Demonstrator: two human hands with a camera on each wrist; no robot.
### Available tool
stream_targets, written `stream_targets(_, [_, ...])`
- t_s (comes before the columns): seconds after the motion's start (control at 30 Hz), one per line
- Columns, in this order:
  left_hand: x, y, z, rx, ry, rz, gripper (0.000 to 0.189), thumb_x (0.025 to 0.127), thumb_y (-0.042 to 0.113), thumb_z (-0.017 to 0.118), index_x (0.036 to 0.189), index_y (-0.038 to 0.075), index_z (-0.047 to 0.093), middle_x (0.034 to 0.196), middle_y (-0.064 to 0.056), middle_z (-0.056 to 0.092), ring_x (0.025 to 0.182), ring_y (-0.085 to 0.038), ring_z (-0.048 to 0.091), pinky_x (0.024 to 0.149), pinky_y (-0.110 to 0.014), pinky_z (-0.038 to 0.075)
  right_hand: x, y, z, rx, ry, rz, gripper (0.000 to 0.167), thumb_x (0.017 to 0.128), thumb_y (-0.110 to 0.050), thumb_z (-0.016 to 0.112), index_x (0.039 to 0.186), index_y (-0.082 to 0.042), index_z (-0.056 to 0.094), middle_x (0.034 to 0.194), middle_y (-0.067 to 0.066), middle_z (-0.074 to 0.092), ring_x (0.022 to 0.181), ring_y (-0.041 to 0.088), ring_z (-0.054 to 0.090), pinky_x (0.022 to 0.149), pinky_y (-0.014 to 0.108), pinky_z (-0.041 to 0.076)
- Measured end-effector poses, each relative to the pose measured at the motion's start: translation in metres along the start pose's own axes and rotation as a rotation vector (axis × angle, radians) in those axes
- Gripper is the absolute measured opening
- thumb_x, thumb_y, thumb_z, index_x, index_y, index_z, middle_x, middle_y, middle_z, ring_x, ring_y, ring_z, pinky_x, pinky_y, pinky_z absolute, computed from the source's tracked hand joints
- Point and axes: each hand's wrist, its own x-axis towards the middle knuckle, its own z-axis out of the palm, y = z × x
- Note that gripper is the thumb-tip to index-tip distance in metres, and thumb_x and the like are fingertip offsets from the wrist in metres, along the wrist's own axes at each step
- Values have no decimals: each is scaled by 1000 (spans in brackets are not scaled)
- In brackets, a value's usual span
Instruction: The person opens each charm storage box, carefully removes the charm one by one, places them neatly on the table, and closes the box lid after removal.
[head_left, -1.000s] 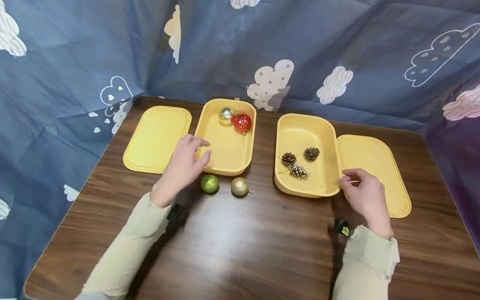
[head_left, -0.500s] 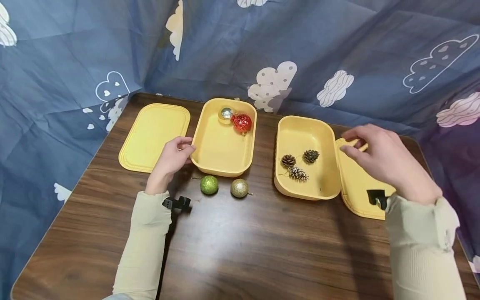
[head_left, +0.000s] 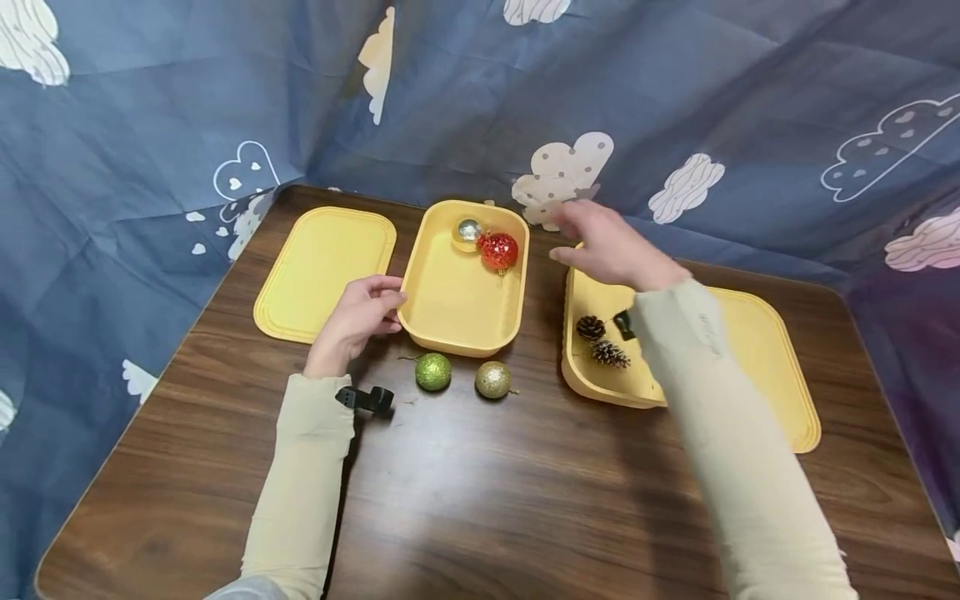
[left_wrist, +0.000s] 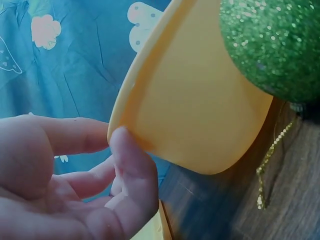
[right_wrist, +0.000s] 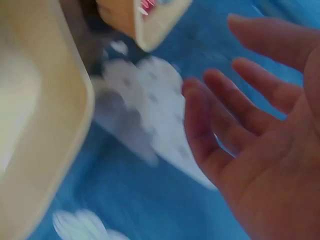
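Note:
My left hand [head_left: 360,318] pinches the near left rim of a yellow plastic box [head_left: 457,304] between thumb and fingers, also seen close in the left wrist view. Inside lie a red bauble [head_left: 498,250] and a silver-and-gold bauble [head_left: 468,232]. In front of this box are a glittery green bauble [head_left: 432,372] and a gold bauble [head_left: 493,379] on the table. My right hand [head_left: 611,242], holding nothing, hovers with spread fingers over the far left end of a second yellow box [head_left: 602,296]. Two pine cones [head_left: 610,353] show in that box; my forearm covers part of it.
A yellow lid [head_left: 330,271] lies flat left of the first box. Another lid [head_left: 780,367] lies beside the second box, partly behind my right sleeve. A blue cloud-patterned cloth [head_left: 450,100] hangs behind the wooden table [head_left: 487,500].
My right hand has left the second box's right side, risen and swung left across it. My left hand has drawn back from over the first box and taken hold of its rim.

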Motion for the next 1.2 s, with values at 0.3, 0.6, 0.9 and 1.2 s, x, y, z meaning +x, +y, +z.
stream_targets(0.3, [2,-3,0,-59,1,25,40,94,0,51,133,-7,47,105,-13,53,70,-12,58,56,-17,52,57,-13,54,-179,-129,126,55,83,-8,64,136,-5,47,142,18,43,132,36,39,102,60,33])
stream_targets(0.6, [2,-2,-1,-74,0,29,38,93,-1,53,131,-7,49,98,-8,53,67,-13,57,56,-18,53,72,-22,77,-265,-197,115,65,81,-4,70,140,-10,43,150,13,35,140,31,34,109,72,10])
stream_targets(0.9, [3,-3,-2,-70,-6,26,38,94,0,53,131,-7,49,101,-11,53,65,-12,57,55,-17,53,69,-22,85,-357,-169,94,56,80,-2,70,132,-10,51,120,16,47,115,32,46,105,68,19])
stream_targets(1.2, [2,-3,-2,-59,-2,25,39,94,1,53,131,-7,48,99,-8,52,71,-14,59,56,-17,53,69,-31,89,-409,-190,61,53,78,-1,74,125,-7,51,122,14,53,113,31,52,97,58,28])
